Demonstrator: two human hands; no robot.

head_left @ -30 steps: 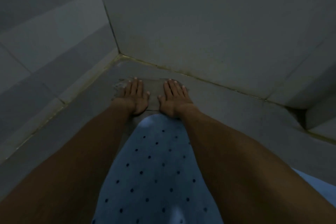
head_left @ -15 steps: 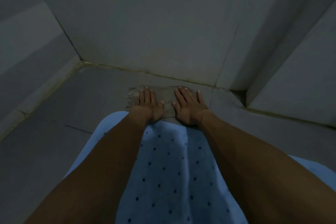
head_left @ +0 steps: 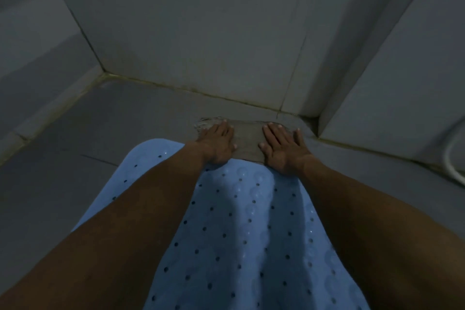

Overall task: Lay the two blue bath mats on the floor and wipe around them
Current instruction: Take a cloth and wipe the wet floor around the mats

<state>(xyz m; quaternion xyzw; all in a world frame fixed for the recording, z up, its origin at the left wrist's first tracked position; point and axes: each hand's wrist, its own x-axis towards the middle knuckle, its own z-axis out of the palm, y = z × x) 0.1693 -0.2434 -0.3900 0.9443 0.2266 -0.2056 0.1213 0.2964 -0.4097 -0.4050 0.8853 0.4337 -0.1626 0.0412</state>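
Here both hands lie flat, palms down, on a grey cloth [head_left: 247, 137] spread on the floor [head_left: 75, 184] close to the foot of the tiled wall [head_left: 201, 33]. The left hand [head_left: 217, 142] presses the cloth's left part, its fingers straight and close together, the frayed corner of the cloth showing just past its fingertips; the right hand [head_left: 283, 150] presses the right part with fingers straight and fanned apart, thumb out toward the left hand. Neither hand curls round anything (the cloth is only pressed, not gripped). A strip of bare cloth shows between the two hands. The blue bath mat [head_left: 239, 234], dotted with small holes, lies flat on the floor directly behind the hands, on the person's side; its far edge reaches the heels of both palms and the near edge of the cloth, and both forearms stretch over it. A white hose [head_left: 453, 158] curves at the far right, well apart from the right hand.
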